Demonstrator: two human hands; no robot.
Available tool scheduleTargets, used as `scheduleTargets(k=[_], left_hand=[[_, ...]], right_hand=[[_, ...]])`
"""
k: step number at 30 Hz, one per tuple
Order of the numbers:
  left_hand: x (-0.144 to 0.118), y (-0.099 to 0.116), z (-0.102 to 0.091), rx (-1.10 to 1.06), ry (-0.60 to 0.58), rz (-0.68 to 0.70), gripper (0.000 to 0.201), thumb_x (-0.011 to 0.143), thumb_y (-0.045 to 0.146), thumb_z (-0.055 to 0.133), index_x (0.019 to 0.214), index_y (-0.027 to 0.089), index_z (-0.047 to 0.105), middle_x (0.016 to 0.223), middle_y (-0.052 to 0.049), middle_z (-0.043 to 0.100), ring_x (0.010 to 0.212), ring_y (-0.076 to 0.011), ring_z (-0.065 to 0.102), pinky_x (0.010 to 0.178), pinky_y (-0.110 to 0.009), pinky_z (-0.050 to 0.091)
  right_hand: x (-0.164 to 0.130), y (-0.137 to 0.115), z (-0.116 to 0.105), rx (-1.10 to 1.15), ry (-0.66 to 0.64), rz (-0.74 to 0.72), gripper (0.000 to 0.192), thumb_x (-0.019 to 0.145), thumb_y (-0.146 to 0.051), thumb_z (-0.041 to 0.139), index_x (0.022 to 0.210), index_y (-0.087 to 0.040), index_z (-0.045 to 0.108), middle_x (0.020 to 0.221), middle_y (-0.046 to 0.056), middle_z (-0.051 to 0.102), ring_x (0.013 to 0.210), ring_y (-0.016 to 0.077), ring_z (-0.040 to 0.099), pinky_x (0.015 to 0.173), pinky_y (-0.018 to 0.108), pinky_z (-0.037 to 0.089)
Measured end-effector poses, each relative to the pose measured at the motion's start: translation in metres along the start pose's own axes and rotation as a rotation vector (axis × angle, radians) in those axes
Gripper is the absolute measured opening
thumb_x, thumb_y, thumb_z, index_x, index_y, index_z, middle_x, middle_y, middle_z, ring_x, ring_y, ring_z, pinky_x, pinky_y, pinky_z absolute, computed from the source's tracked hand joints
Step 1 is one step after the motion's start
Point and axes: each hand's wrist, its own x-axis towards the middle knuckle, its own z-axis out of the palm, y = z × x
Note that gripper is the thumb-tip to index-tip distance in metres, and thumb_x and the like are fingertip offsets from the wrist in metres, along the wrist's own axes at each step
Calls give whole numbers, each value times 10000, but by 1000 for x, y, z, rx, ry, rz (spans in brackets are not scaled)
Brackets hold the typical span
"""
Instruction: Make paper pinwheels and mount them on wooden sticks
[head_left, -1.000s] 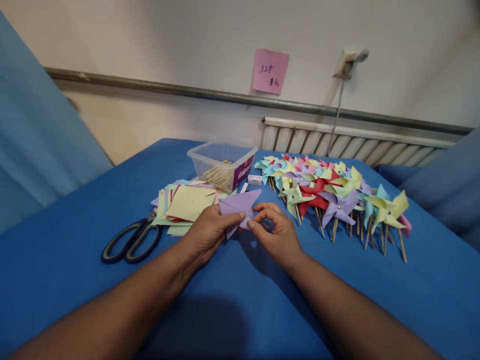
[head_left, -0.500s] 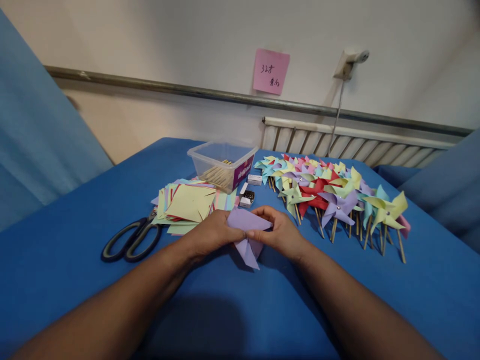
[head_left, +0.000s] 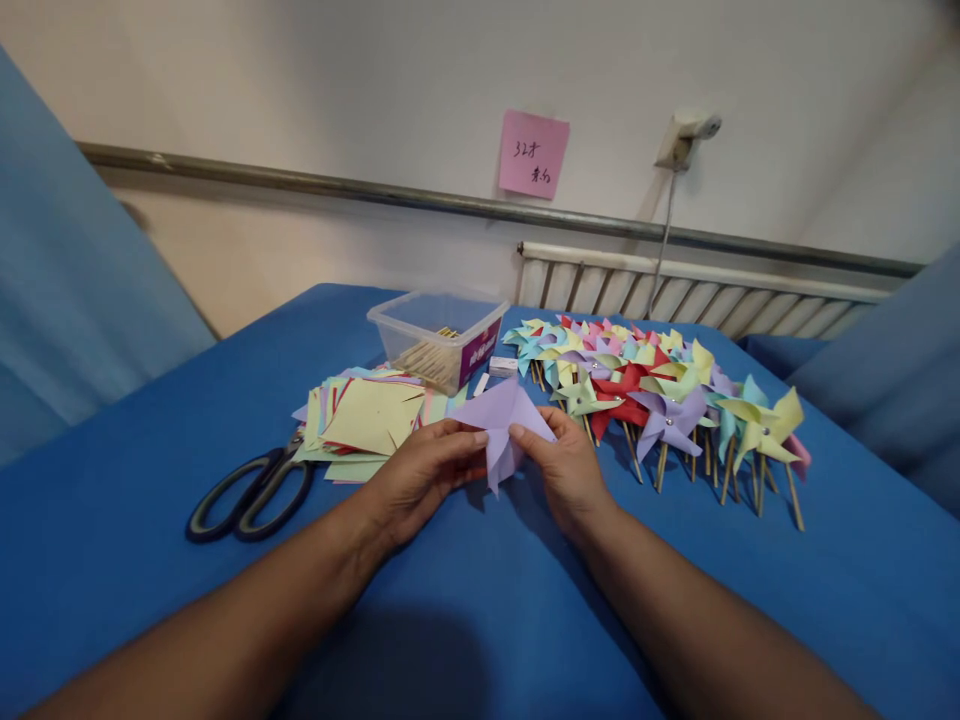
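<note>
Lilac paper point(head_left: 501, 420) raised; blue table point(head_left: 150, 520), radiator point(head_left: 675, 290).

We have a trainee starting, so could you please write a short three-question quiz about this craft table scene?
1. True or false: both hands hold the purple paper.
2. What lies on the person's left of the paper stack? A) scissors B) glue C) ruler
3. What does the clear tub hold?

Key:
1. True: left hand and right hand pinch it.
2. A, the scissors.
3. Wooden sticks.
</note>
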Motion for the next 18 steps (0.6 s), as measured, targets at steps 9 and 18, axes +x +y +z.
scheduleTargets(k=[9, 18], left_hand=[[20, -13, 14, -18, 101, 52, 198, 681, 242, 751, 728, 143, 586, 663, -3, 620, 611, -118, 576, 588, -228, 447], [36, -15, 26, -36, 187, 48, 200, 628, 131, 734, 579, 144, 541, 528, 11, 571, 501, -117, 548, 498, -228, 446]], right_hand=[[8, -3, -1, -50, 80, -61, 339, 579, -315, 786, 819, -169, 597, 716, -23, 645, 597, 114, 550, 566, 240, 439], [18, -4, -11, 3, 15, 12, 339, 602, -298, 767, 860, -164, 591, 756, -1, 656, 618, 126, 581, 602, 258, 466]])
